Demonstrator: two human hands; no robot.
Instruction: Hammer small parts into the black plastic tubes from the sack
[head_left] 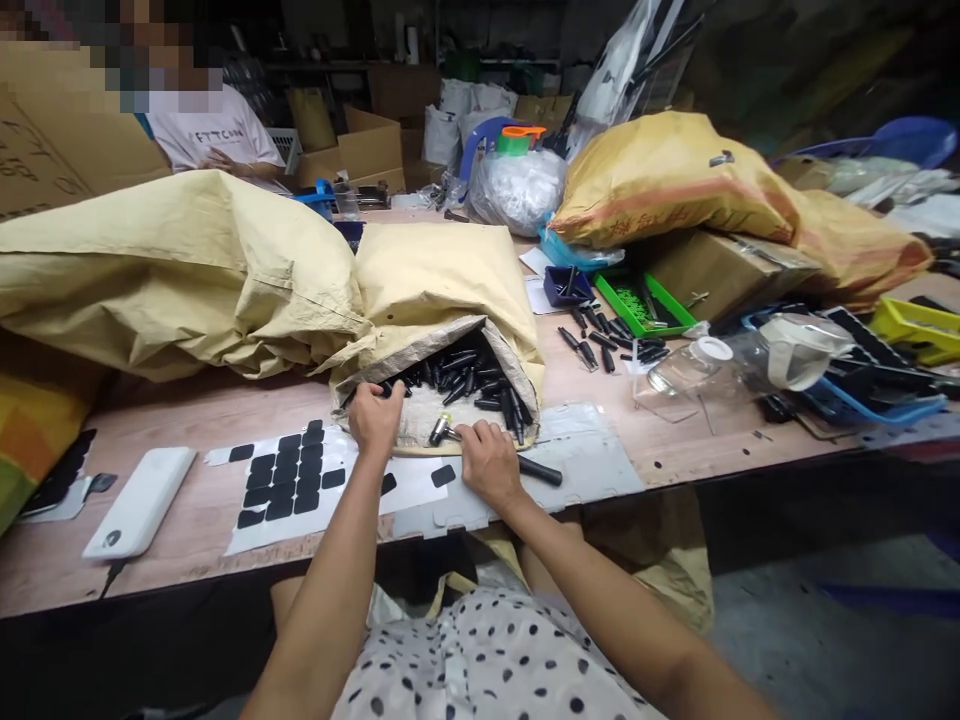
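My left hand (375,417) is at the left side of a cream sack's (450,265) open mouth, fingers bent inward. Black parts lie by its fingertips; what it grips, if anything, I cannot make out. Inside the mouth is a heap of black tapered parts (457,375). In my right hand (489,462) is a small hammer (541,471), its black handle pointing right and its metal head with a yellow tip lying at the sack's lower lip. Below the sack, a white sheet (240,537) carries rows of black rounded-square stickers (283,473).
A white power bank (141,503) lies at left, beside another large cream sack (172,265). Rightward are loose black parts (600,338), a green tray (645,305), a clear jug (750,360) and a yellow sack (667,180). Another person (214,130) is across the table.
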